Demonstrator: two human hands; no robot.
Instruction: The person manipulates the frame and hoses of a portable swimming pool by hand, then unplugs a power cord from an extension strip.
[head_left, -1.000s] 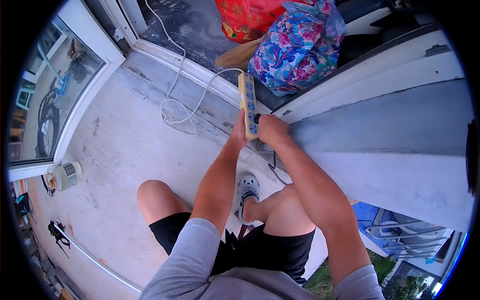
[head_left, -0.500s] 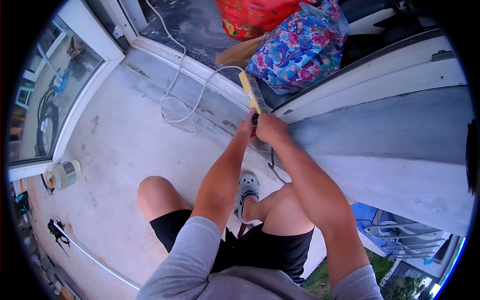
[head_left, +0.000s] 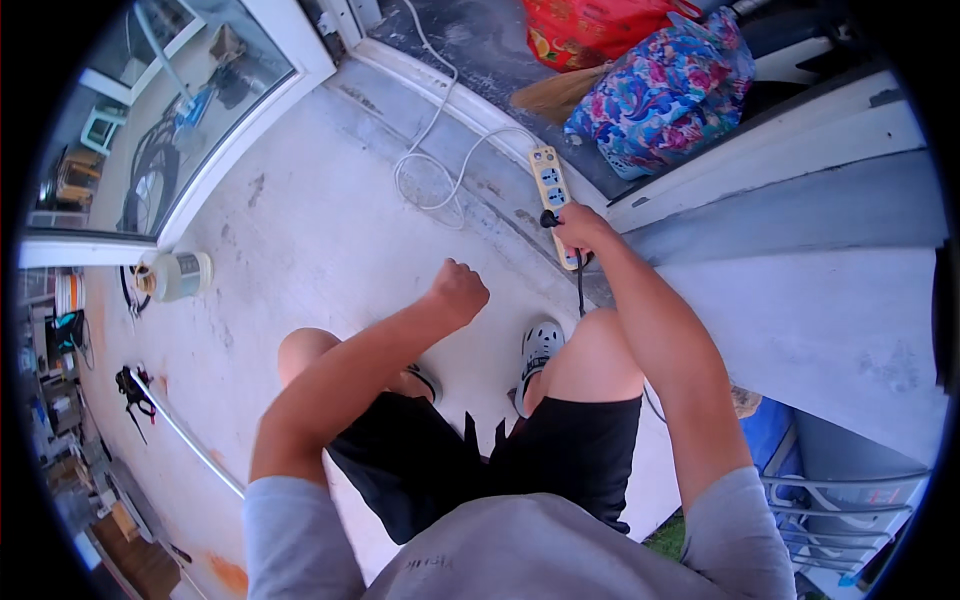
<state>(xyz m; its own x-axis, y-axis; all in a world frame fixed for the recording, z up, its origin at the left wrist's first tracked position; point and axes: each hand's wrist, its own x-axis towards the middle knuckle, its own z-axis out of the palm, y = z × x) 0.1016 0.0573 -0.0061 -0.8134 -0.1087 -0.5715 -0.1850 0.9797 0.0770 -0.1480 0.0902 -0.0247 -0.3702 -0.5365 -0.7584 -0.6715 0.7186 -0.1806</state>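
My right hand (head_left: 582,228) is closed on a black plug (head_left: 549,218), which points out to the left past the fingers. From under that hand a black cord (head_left: 581,290) hangs down towards my knee. Beneath the plug lies a cream power strip (head_left: 549,178) with grey-blue sockets, now face up; the right hand covers part of it. My left hand (head_left: 462,291) is a loose fist over the pale floor, apart from the strip, with nothing showing from it.
A white cable (head_left: 428,195) loops from the strip's far end across the doorsill. Beyond the sill are a flowered bag (head_left: 665,95), a red bag (head_left: 590,30) and a straw broom (head_left: 560,95). At left are a glass door (head_left: 225,140) and a plastic jug (head_left: 180,276).
Both hands were together at the strip's near end. My left hand has come away down and left. The strip, tilted on its side before, now lies face up; the right hand has the plug.
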